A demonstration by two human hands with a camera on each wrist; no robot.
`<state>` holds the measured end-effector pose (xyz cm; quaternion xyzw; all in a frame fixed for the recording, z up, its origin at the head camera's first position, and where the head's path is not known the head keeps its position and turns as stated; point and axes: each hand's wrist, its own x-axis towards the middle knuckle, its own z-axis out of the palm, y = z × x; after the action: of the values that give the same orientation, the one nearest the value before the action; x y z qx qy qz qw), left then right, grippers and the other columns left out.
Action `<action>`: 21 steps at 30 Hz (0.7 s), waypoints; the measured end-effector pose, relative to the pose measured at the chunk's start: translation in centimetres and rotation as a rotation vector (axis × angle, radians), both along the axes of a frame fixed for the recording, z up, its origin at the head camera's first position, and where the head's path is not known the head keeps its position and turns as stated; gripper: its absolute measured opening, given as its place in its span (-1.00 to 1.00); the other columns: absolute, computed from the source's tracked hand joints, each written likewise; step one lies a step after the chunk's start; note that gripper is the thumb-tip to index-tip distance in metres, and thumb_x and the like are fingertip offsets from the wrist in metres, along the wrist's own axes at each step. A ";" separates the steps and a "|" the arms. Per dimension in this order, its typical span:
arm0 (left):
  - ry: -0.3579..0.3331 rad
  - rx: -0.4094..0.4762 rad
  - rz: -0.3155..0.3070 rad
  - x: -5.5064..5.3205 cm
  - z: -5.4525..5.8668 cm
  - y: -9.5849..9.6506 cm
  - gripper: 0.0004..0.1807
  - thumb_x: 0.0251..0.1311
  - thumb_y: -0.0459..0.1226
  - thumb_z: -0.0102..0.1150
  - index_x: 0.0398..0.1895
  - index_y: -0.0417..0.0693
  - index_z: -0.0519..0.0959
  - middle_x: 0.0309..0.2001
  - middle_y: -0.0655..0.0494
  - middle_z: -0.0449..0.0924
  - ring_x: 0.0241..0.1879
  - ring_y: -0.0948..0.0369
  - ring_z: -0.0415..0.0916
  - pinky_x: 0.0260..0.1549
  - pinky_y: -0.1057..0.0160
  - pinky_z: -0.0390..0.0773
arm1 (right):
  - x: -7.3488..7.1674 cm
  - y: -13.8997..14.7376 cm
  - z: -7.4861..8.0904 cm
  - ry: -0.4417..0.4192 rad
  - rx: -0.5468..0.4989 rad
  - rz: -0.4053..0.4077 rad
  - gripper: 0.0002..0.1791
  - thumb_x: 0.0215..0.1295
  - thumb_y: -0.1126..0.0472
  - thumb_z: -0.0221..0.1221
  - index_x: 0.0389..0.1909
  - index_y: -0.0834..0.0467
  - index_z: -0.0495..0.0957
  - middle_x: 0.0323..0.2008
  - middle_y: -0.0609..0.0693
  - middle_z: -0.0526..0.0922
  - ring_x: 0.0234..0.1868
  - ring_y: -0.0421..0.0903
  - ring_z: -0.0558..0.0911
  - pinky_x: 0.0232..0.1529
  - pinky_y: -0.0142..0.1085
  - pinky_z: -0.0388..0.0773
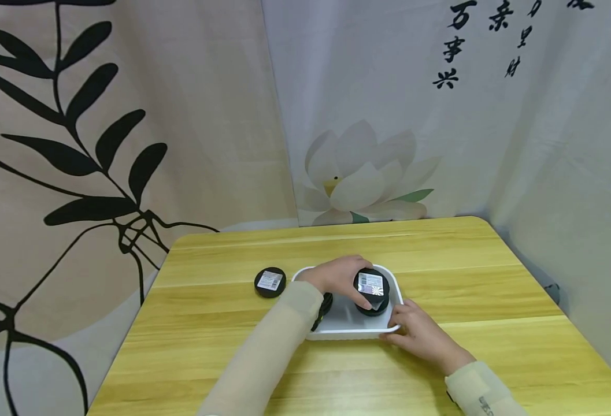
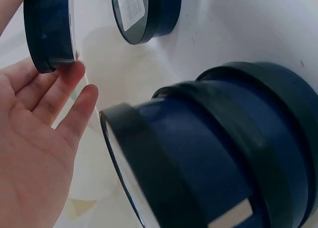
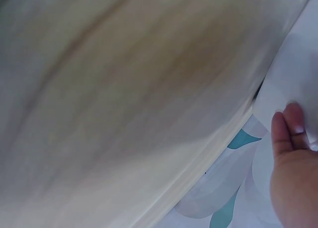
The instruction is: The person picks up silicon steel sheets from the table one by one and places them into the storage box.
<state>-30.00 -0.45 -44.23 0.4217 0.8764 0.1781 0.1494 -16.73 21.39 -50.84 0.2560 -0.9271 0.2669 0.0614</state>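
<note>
In the head view my left hand grips a round black tin with a white label, thumb on the near side. The held tin is raised above another tin that sits in the white tray. The left wrist view shows the held tin between thumb and fingers, apart from a labelled tin in the tray. Close to that camera are stacked tins, mostly covered by my forearm in the head view. My right hand pinches the tray's near right corner.
Another labelled black tin lies on the wooden table, left of the tray. Printed curtains hang behind the table's far edge and along its right side.
</note>
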 end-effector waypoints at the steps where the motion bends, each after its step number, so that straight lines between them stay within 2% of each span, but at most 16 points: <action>1: 0.003 -0.006 -0.006 0.0 0.0 0.1 0.02 -0.18 0.20 0.58 0.39 0.01 0.41 0.23 0.18 0.50 0.16 0.30 0.46 0.25 0.29 0.45 | 0.0 0.0 0.0 0.000 -0.001 0.000 -0.85 0.12 -0.02 0.46 -0.49 -0.12 0.69 -0.35 -0.38 0.54 -0.14 -0.26 0.41 -0.13 -0.29 0.47; 7: -0.011 -0.035 -0.017 0.2 0.3 0.7 0.00 -0.16 0.17 0.58 0.39 0.02 0.41 0.21 0.20 0.51 0.13 0.32 0.47 0.22 0.31 0.46 | 0.0 0.0 0.0 -0.007 -0.001 -0.018 -0.85 0.09 -0.02 0.47 -0.50 -0.14 0.69 -0.35 -0.41 0.53 -0.13 -0.27 0.41 -0.11 -0.31 0.48; 11: -0.022 -0.056 -0.018 0.2 0.4 0.9 -0.02 -0.14 0.16 0.58 0.39 0.04 0.41 0.18 0.21 0.52 0.09 0.33 0.47 0.19 0.31 0.46 | -0.1 0.0 -0.1 0.017 0.006 -0.016 -0.85 0.10 -0.02 0.47 -0.50 -0.12 0.69 -0.34 -0.40 0.54 -0.13 -0.26 0.43 -0.12 -0.29 0.49; 15: -0.024 -0.071 -0.016 0.0 0.0 1.0 -0.01 -0.14 0.16 0.58 0.40 0.07 0.41 0.20 0.22 0.51 0.11 0.34 0.46 0.21 0.32 0.45 | -0.1 0.0 -0.2 0.021 0.008 -0.017 -0.84 0.10 -0.03 0.47 -0.50 -0.12 0.69 -0.35 -0.40 0.53 -0.14 -0.27 0.42 -0.14 -0.31 0.48; 21: -0.030 -0.095 -0.007 -0.1 -0.9 1.1 0.05 -0.16 0.18 0.59 0.45 0.09 0.37 0.26 0.17 0.49 0.16 0.30 0.46 0.23 0.28 0.45 | 0.0 0.0 -0.1 -0.038 0.006 -0.019 -0.87 0.12 -0.01 0.46 -0.47 -0.13 0.70 -0.34 -0.39 0.54 -0.13 -0.27 0.40 -0.12 -0.31 0.46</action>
<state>-30.15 0.67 -45.11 0.4146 0.8800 0.1422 0.1829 -16.74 21.41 -50.93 0.2423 -0.9313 0.2682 0.0457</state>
